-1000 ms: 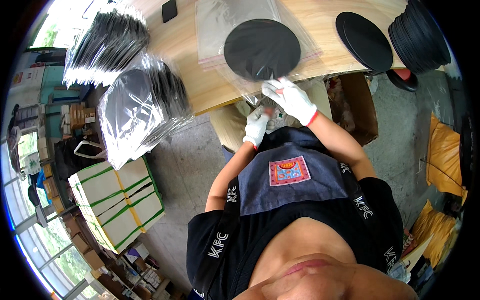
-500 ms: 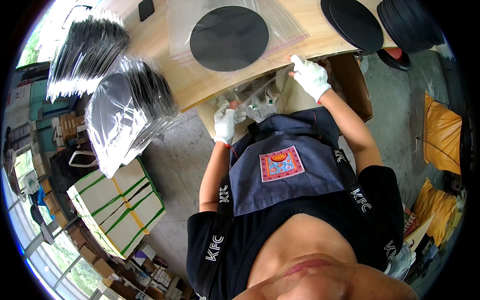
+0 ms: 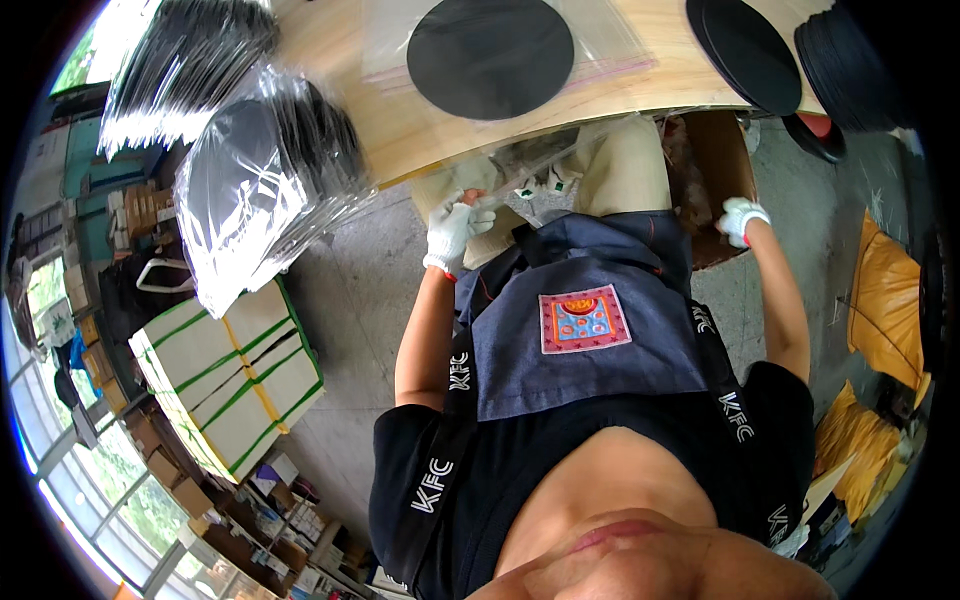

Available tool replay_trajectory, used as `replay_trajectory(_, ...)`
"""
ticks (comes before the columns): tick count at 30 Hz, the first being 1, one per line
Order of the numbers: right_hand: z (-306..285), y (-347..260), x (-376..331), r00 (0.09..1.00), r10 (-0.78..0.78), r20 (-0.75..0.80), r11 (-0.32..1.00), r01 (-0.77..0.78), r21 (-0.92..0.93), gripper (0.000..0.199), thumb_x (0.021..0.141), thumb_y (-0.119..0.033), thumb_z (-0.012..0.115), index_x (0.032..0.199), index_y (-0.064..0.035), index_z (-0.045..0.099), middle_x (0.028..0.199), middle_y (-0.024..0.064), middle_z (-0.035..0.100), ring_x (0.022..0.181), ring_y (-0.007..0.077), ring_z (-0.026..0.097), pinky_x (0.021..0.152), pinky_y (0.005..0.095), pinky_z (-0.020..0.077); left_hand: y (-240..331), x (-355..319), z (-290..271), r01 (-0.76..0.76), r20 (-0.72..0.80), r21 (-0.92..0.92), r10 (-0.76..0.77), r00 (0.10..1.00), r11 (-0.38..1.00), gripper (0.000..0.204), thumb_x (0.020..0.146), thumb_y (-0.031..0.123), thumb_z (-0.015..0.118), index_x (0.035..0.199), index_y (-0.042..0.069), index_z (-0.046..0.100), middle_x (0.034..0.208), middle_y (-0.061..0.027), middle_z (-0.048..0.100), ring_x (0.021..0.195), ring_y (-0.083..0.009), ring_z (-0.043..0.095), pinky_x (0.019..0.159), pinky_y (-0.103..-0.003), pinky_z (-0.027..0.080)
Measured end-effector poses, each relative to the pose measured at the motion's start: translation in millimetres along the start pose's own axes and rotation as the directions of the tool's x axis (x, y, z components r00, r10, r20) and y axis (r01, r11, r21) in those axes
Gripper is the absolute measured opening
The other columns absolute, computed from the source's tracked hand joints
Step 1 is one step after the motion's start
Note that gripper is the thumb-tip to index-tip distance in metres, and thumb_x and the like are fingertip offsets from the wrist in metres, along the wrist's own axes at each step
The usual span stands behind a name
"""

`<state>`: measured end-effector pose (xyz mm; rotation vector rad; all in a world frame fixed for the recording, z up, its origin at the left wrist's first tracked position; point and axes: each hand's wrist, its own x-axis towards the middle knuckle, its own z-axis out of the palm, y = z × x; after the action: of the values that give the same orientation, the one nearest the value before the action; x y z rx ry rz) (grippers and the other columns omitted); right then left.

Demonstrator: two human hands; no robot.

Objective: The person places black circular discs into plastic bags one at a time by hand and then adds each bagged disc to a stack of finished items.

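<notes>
My left hand (image 3: 455, 232), in a white glove with bare fingertips, is closed in a pinch under the table's front edge. It grips clear plastic film (image 3: 528, 172) that stretches up to the right toward the table edge. My right hand (image 3: 742, 218), also gloved, is beside the right wall of an open cardboard box (image 3: 735, 165); its fingers are curled, and what they hold, if anything, is hidden. On the table (image 3: 385, 140), a flat black disc (image 3: 490, 58) lies over clear plastic bags (image 3: 615, 45), apart from both hands.
Bagged black discs (image 3: 265, 165) stand in bundles at the table's left. More black discs (image 3: 745, 50) lie at the right, next to a ribbed black stack (image 3: 850, 70). A strapped white carton (image 3: 235, 375) stands on the floor at left; yellow sacks (image 3: 885, 305) are at right.
My right hand has moved from the table's front edge down and right to the cardboard box. My left hand stays almost in place. The view has shifted, so the table sits higher.
</notes>
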<state>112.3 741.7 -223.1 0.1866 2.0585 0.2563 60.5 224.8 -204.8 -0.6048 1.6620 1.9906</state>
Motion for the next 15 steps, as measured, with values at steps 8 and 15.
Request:
replay_trajectory(8, -117.1, -260.2, -78.4, -0.018, -0.429, -0.903, 0.392, 0.897, -0.204, 0.017, 0.088, -0.031, 0.055, 0.091, -0.0171, 0.065, 0.080, 0.0074, 0.068, 0.072, 0.0287, 0.066, 0.060, 0.0396, 0.0511, -9.1, -4.6, -5.7, -0.062, -0.053, -0.093, 0.057, 0.997, 0.994, 0.027, 0.093, 0.020, 0.055, 0.107, -0.002, 0.059, 0.095, -0.0158, 0.068, 0.070, -0.0191, 0.067, 0.062, -0.030, 0.056)
replay_trajectory(15, -133.2, -324.6, -84.5, -0.046, -0.586, -0.809, 0.521, 0.743, -0.420, 0.019, 0.084, -0.035, 0.059, 0.090, -0.0174, 0.056, 0.057, 0.0080, 0.060, 0.051, 0.0256, 0.062, 0.045, 0.0399, 0.0471, -3.6, -10.2, -6.4, -0.068, -0.051, -0.056, 0.065, 0.997, 0.996, 0.018, 0.091, 0.009, 0.047, 0.101, -0.001, 0.059, 0.088, -0.0137, 0.067, 0.067, -0.0207, 0.067, 0.060, -0.031, 0.057)
